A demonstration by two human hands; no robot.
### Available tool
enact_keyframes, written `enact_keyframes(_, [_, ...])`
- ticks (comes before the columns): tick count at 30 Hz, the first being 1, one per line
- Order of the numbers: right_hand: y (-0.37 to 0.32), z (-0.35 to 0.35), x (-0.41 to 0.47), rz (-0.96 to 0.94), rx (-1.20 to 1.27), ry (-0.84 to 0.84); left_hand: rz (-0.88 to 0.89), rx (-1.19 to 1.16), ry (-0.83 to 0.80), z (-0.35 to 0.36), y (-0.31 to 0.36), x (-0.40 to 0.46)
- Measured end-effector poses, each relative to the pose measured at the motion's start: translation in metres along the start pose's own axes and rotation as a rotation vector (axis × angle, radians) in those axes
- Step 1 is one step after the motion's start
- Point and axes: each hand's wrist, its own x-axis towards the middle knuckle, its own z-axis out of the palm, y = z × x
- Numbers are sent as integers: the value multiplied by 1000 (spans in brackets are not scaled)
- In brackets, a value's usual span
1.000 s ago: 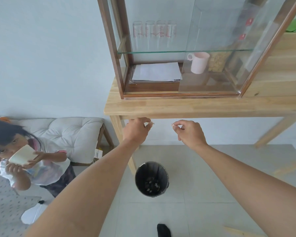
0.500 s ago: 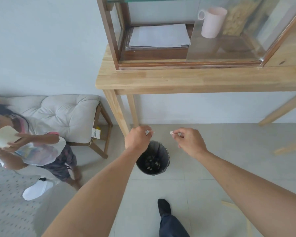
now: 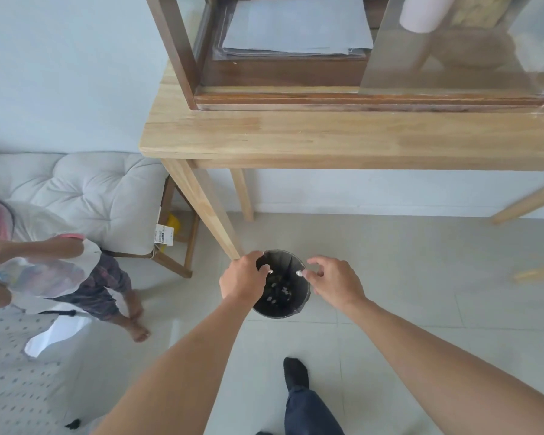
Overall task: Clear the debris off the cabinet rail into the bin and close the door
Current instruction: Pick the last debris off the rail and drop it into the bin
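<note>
A small black bin (image 3: pixel 280 314) stands on the tiled floor below the wooden table (image 3: pixel 327 136), with dark and white bits inside. Both my hands hover over its mouth. My left hand (image 3: pixel 241 277) is curled, pinching a tiny white debris piece (image 3: pixel 270 271) at its fingertips. My right hand (image 3: pixel 335 279) has its fingers spread, and another white debris piece (image 3: pixel 299 273) sits just off the thumb tip. On the table, the cabinet's bottom rail (image 3: pixel 358 100) shows, and the sliding glass door (image 3: pixel 453 58) covers only the right part.
A table leg (image 3: pixel 208 211) comes down right beside the bin's left rim. A child (image 3: pixel 60 271) stands at the left by a cushioned stool (image 3: pixel 91 196). My foot in a black sock (image 3: pixel 296 375) is just behind the bin. White paper (image 3: pixel 54 334) lies on the floor.
Both hands have dropped from under the table edge down to the bin's mouth. My right hand's fingers have spread apart. The view has tilted downward.
</note>
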Motion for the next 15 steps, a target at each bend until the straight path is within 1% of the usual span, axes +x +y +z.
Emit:
enact_keyframes(8, [-15, -28, 8, -18, -5, 53, -19, 9, 0, -27, 9, 9])
enact_keyframes(15, [-48, -66, -25, -76, 38, 157, 74, 24, 58, -87, 28, -13])
